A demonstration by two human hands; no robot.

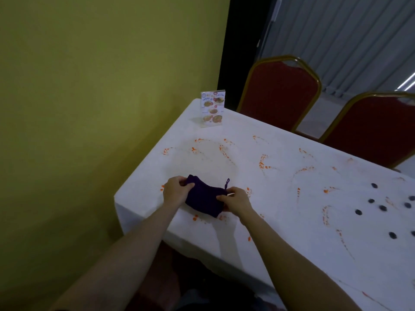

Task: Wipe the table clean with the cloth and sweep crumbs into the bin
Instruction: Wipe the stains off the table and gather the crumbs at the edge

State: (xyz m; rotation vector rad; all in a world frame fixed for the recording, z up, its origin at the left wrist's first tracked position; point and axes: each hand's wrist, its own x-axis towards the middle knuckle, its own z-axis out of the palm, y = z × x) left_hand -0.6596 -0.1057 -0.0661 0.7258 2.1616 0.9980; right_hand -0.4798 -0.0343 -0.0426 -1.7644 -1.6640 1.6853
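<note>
Cloth (204, 199), dark purple, knitted and folded, lay near the corner of the white table (280, 221), gripped by left hand (176, 190) and right hand (237, 202), among orange smears (262, 163) and eight dark round crumbs (382, 207).

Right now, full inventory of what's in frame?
Table: one, white cloth cover, centre to right.
Cloth: one, dark purple, folded, near the table's left end.
Orange smears: many, orange, scattered over the tabletop.
Dark crumbs: about nine, dark blue-black, tabletop right.
Menu stand: one, clear with colourful card, far corner.
Chairs: two, red with gold frames, behind the table.
Wall: olive green, left.
Left hand: grip on the cloth's left end.
Right hand: grip on the cloth's right end.
</note>
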